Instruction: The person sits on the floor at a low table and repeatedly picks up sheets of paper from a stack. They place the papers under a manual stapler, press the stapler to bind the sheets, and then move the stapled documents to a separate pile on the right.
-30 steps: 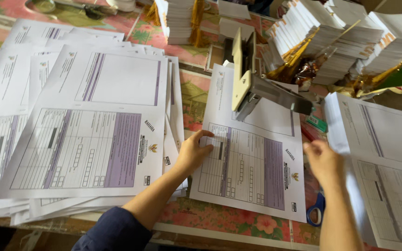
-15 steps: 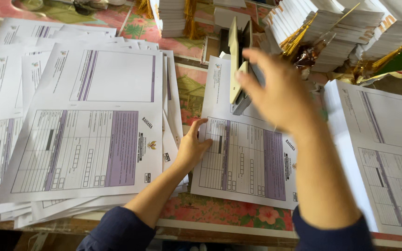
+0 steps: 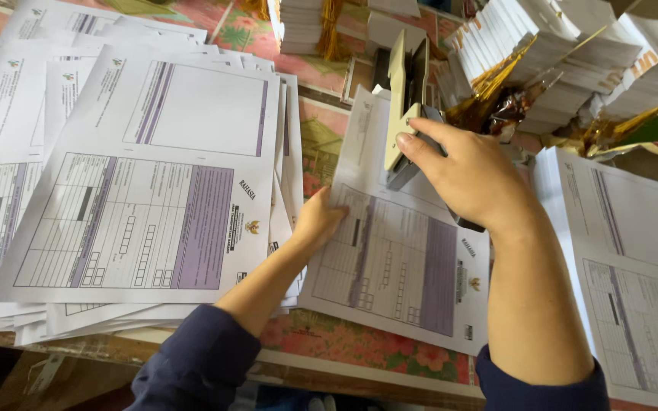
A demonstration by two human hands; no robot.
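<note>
From the head camera, your right hand (image 3: 470,171) closes over the handle of a cream-coloured heavy-duty stapler (image 3: 404,106) standing on the printed form (image 3: 397,259) near the middle of the table (image 3: 359,346). Your left hand (image 3: 317,221) lies flat, fingers spread, on that form's left edge. Spread sheets (image 3: 131,190) cover the table's left side, with another stack (image 3: 634,274) at its right edge.

Your right hand (image 3: 470,179) hides the lower body of the stapler (image 3: 405,99) and part of the form sheet (image 3: 397,266) beneath. The right-side paper stack (image 3: 634,281) runs off the frame. Its print is too small to tell.
</note>
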